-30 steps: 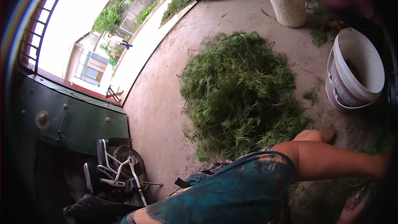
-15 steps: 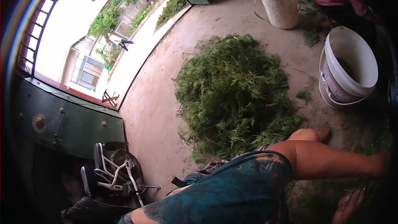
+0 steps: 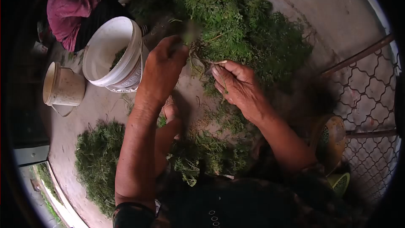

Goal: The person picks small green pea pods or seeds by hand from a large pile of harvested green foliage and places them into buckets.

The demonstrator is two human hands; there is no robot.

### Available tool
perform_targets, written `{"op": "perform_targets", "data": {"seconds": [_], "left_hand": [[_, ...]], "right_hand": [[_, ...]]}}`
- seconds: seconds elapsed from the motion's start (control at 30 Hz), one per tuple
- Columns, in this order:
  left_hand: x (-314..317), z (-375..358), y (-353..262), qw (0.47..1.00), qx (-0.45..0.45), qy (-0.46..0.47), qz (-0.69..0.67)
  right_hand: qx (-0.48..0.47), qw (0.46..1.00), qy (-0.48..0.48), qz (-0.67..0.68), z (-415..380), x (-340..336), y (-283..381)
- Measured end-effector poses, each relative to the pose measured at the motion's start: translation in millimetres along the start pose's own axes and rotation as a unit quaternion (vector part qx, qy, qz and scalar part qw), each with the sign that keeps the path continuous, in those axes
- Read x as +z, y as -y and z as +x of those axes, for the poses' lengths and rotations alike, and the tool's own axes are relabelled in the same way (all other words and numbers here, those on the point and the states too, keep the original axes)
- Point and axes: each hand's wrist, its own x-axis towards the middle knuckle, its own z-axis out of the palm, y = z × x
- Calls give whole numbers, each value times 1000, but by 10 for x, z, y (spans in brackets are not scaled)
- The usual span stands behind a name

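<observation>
My left hand (image 3: 162, 61) is raised over the floor with its fingers pinched together, and a blurred green sprig (image 3: 192, 33) shows at the fingertips. To its right, my right hand (image 3: 238, 84) pinches a thin green stem (image 3: 222, 62) between thumb and fingers. Just beyond both hands lies a large heap of leafy green branches (image 3: 228, 12). Loose sprigs (image 3: 211, 152) are scattered on the floor below the hands, close to my body.
A white bucket (image 3: 103, 44) with some greenery inside stands left of my left hand, beside a smaller off-white bucket (image 3: 69, 88). A person in a maroon top (image 3: 69, 10) crouches behind. Another green pile (image 3: 99, 156) lies lower left. A metal lattice gate (image 3: 367, 88) and yellow container (image 3: 333, 139) are right.
My view has swung from the doorway and one green pile to the large heap and lattice gate. Both hands are now up in front of me; earlier only part of a hand showed low at the right.
</observation>
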Motion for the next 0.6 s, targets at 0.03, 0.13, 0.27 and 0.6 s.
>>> {"op": "perform_targets", "data": {"seconds": [0.03,0.13,0.27,0.6], "left_hand": [[34,62,81,994,70,-24,78],[117,-169,-133,989,140,44,-26],[244,-222,-261,967,218,134,-7],[541,-184,-506,943,194,269,-24]], "right_hand": [[2,1000,3,-13,24,-48,18],[13,1000,-8,-15,-100,-106,117],[-2,1000,-3,-8,-169,-196,186],[-21,975,-83,-206,-360,-513,232]]}}
